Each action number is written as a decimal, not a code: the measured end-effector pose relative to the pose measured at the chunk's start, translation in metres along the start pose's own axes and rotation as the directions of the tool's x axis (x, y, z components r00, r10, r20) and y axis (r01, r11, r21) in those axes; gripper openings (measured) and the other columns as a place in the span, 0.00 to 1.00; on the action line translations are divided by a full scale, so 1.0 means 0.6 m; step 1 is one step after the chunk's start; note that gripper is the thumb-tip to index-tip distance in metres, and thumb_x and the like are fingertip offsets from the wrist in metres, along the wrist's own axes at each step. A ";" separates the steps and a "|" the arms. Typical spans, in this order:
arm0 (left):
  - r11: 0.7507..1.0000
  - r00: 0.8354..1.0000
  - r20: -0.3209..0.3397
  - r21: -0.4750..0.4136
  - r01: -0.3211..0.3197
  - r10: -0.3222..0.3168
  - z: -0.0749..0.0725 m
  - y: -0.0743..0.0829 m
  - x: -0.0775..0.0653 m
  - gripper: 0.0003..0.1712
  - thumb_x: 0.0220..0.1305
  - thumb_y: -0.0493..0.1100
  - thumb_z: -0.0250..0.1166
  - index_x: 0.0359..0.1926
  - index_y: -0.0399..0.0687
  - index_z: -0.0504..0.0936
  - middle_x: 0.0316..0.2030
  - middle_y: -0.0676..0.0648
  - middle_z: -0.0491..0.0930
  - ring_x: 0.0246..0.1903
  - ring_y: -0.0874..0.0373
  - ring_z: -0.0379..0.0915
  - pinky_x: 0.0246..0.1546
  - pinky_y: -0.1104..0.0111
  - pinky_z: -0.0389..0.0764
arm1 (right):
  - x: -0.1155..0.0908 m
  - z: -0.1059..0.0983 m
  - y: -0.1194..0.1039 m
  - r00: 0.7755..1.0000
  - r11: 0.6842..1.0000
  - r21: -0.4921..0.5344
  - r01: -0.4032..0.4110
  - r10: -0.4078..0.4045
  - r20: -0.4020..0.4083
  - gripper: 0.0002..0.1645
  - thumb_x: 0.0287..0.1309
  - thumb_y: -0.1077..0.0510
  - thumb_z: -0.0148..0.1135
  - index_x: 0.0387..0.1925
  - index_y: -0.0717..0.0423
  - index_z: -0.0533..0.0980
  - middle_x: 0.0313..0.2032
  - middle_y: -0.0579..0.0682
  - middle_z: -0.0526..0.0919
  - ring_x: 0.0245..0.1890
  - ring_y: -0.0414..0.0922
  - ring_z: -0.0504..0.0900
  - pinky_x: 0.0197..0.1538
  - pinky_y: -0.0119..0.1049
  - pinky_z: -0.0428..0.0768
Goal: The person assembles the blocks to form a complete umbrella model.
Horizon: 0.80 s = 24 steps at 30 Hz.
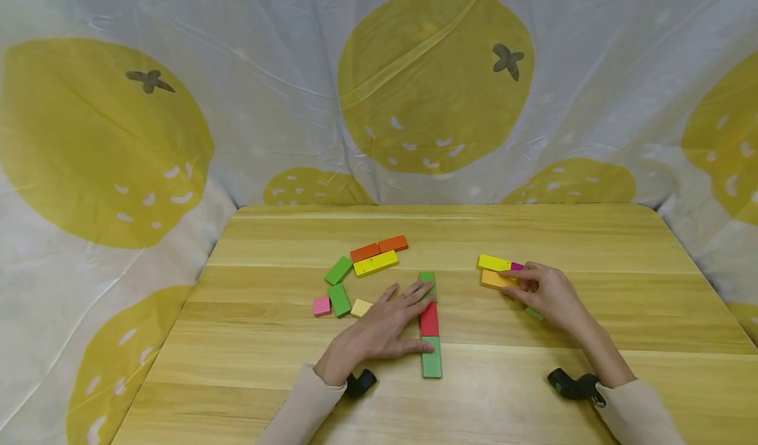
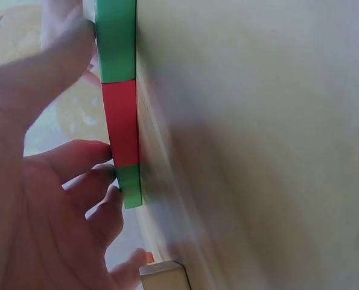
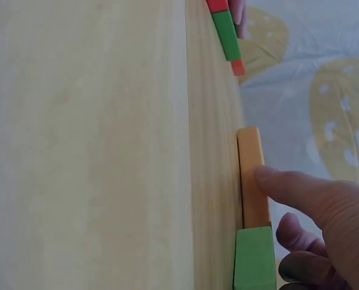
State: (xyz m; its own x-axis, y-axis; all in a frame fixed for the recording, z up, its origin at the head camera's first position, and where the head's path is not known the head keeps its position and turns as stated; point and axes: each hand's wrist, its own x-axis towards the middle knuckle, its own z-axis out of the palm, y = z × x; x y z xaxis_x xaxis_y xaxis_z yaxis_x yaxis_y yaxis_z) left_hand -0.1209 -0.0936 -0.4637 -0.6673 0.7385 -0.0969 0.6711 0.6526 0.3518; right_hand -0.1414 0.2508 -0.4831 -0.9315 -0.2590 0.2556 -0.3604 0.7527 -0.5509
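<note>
Now LH on red blk, RH on orange

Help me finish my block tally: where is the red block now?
In the head view, the red block lies near the middle of the table, just right of the left hand, end to end between two green blocks.

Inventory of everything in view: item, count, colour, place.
Table: 1, wood-toned, foreground
Cloth: at least 1, pale with yellow fruit print, behind table
Left-cluster blocks: 7 visible, two orange-red, two green, one yellow, one pink, one cream, table left
Middle-row blocks: 3, two green, one red, table centre
Right-cluster blocks: 4 visible, yellow, magenta, orange, green, table right
Wrist devices: 2, black, at wrists
Sleeves: 2, beige, forearms
Left hand: 1, bare, across middle-row blocks
Right hand: 1, bare, at right-cluster blocks
</note>
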 end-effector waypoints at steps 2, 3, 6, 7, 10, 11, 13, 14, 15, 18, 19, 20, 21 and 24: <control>1.000 1.000 -0.007 -0.004 0.003 -0.003 0.000 -0.001 0.000 0.44 0.76 0.62 0.57 0.82 0.47 0.55 0.84 0.50 0.46 0.83 0.54 0.41 0.82 0.45 0.48 | 0.001 0.002 -0.001 1.000 1.000 0.016 0.005 -0.005 0.004 0.17 0.54 0.57 0.79 0.47 0.54 0.90 0.24 0.42 0.70 0.24 0.34 0.64 0.25 0.27 0.64; 1.000 1.000 -0.012 -0.005 0.004 -0.004 0.000 -0.002 0.000 0.41 0.78 0.60 0.55 0.82 0.47 0.55 0.84 0.50 0.47 0.83 0.53 0.41 0.81 0.45 0.48 | 0.002 0.003 -0.002 1.000 1.000 0.020 0.006 -0.006 0.007 0.17 0.55 0.57 0.79 0.47 0.54 0.89 0.24 0.42 0.71 0.24 0.34 0.64 0.25 0.27 0.64; 1.000 1.000 -0.030 -0.007 0.003 -0.003 0.001 -0.003 0.001 0.37 0.80 0.55 0.53 0.81 0.46 0.56 0.83 0.48 0.48 0.83 0.52 0.42 0.81 0.44 0.49 | 0.003 0.004 -0.005 1.000 1.000 0.028 -0.001 0.000 0.017 0.17 0.55 0.58 0.78 0.47 0.54 0.89 0.24 0.42 0.71 0.23 0.34 0.64 0.25 0.27 0.65; 1.000 0.999 -0.034 -0.006 0.004 -0.004 0.001 -0.004 0.002 0.37 0.81 0.54 0.53 0.81 0.45 0.56 0.83 0.48 0.48 0.83 0.52 0.42 0.81 0.43 0.49 | 0.004 0.005 -0.007 1.000 1.000 0.028 -0.006 0.005 0.021 0.17 0.55 0.58 0.78 0.47 0.54 0.89 0.24 0.42 0.72 0.23 0.34 0.65 0.25 0.27 0.65; 1.000 0.999 -0.044 -0.001 0.009 -0.009 0.002 -0.004 0.003 0.36 0.80 0.54 0.53 0.81 0.46 0.58 0.83 0.48 0.50 0.83 0.52 0.44 0.80 0.43 0.50 | 0.005 0.005 -0.010 0.999 1.000 0.027 -0.014 0.013 0.029 0.17 0.54 0.59 0.79 0.47 0.55 0.89 0.23 0.42 0.71 0.24 0.34 0.65 0.26 0.27 0.65; 1.000 0.999 -0.050 0.000 0.010 -0.010 0.002 -0.004 0.004 0.35 0.80 0.53 0.54 0.80 0.46 0.59 0.83 0.48 0.51 0.83 0.52 0.45 0.80 0.42 0.50 | 0.005 0.006 -0.011 0.999 1.000 0.027 -0.014 0.013 0.032 0.17 0.54 0.59 0.79 0.47 0.55 0.89 0.23 0.42 0.71 0.24 0.34 0.65 0.26 0.27 0.65; 1.000 0.998 -0.058 -0.004 0.010 -0.010 0.002 -0.004 0.005 0.35 0.80 0.53 0.54 0.80 0.46 0.61 0.82 0.48 0.52 0.82 0.52 0.46 0.80 0.42 0.51 | 0.005 0.007 -0.011 0.999 1.000 0.021 -0.010 0.009 0.032 0.17 0.54 0.59 0.79 0.48 0.54 0.89 0.23 0.42 0.71 0.24 0.34 0.64 0.26 0.27 0.65; 1.000 0.998 -0.062 -0.005 0.010 -0.010 0.001 -0.004 0.006 0.35 0.80 0.53 0.55 0.79 0.45 0.62 0.82 0.48 0.53 0.82 0.52 0.47 0.80 0.42 0.51 | 0.005 0.007 -0.012 0.999 1.000 0.019 -0.009 0.008 0.033 0.18 0.54 0.59 0.79 0.48 0.54 0.89 0.23 0.42 0.70 0.24 0.35 0.64 0.26 0.27 0.65; 1.000 0.998 -0.068 -0.002 0.009 -0.009 0.001 -0.003 0.007 0.35 0.79 0.53 0.55 0.79 0.45 0.62 0.82 0.47 0.54 0.82 0.52 0.48 0.80 0.42 0.52 | 0.004 0.008 -0.012 0.999 1.000 0.016 -0.010 0.009 0.035 0.18 0.54 0.59 0.79 0.48 0.54 0.89 0.23 0.42 0.70 0.24 0.35 0.64 0.26 0.27 0.64; 1.000 0.997 -0.076 0.006 0.008 -0.008 0.000 -0.002 0.008 0.35 0.79 0.54 0.57 0.78 0.45 0.64 0.81 0.47 0.56 0.82 0.52 0.49 0.80 0.43 0.53 | 0.004 0.008 -0.012 0.999 1.000 0.008 -0.020 0.020 0.045 0.18 0.55 0.58 0.78 0.49 0.53 0.89 0.23 0.42 0.69 0.24 0.36 0.64 0.27 0.28 0.63; 1.000 0.997 -0.077 0.011 0.010 -0.009 -0.001 -0.001 0.008 0.35 0.78 0.54 0.57 0.78 0.44 0.64 0.81 0.47 0.56 0.81 0.52 0.50 0.80 0.43 0.53 | 0.004 0.007 -0.013 0.999 1.000 0.006 -0.023 0.023 0.048 0.18 0.55 0.58 0.78 0.49 0.52 0.89 0.23 0.43 0.69 0.24 0.36 0.63 0.27 0.28 0.63; 1.000 0.997 -0.079 0.018 0.010 -0.008 0.000 -0.001 0.008 0.35 0.78 0.54 0.57 0.78 0.44 0.65 0.81 0.47 0.56 0.81 0.52 0.50 0.80 0.43 0.54 | 0.004 0.007 -0.013 0.998 1.000 0.004 -0.025 0.025 0.051 0.18 0.56 0.58 0.78 0.50 0.52 0.89 0.23 0.43 0.69 0.24 0.36 0.63 0.27 0.28 0.63; 1.000 0.997 -0.080 0.023 0.011 -0.009 0.000 -0.001 0.009 0.35 0.78 0.54 0.57 0.78 0.44 0.65 0.81 0.47 0.56 0.81 0.52 0.51 0.80 0.44 0.54 | 0.004 0.007 -0.013 0.998 1.000 0.001 -0.026 0.026 0.052 0.18 0.56 0.58 0.78 0.50 0.52 0.89 0.23 0.43 0.69 0.24 0.36 0.63 0.27 0.28 0.62; 0.999 0.996 -0.084 0.037 0.015 -0.012 0.001 0.000 0.009 0.35 0.78 0.54 0.58 0.78 0.43 0.65 0.81 0.47 0.57 0.81 0.52 0.51 0.79 0.44 0.55 | 0.004 0.007 -0.013 0.998 1.000 -0.001 -0.024 0.024 0.051 0.18 0.55 0.58 0.78 0.50 0.53 0.89 0.23 0.43 0.70 0.24 0.36 0.63 0.27 0.28 0.62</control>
State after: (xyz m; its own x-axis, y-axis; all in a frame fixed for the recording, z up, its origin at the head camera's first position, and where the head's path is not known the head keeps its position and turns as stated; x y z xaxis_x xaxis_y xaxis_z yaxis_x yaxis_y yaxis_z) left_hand -0.1243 -0.0895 -0.4646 -0.6997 0.7140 -0.0228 0.6727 0.6693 0.3153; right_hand -0.1410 0.2418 -0.4818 -0.9412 -0.2716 0.2011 -0.3379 0.7596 -0.5558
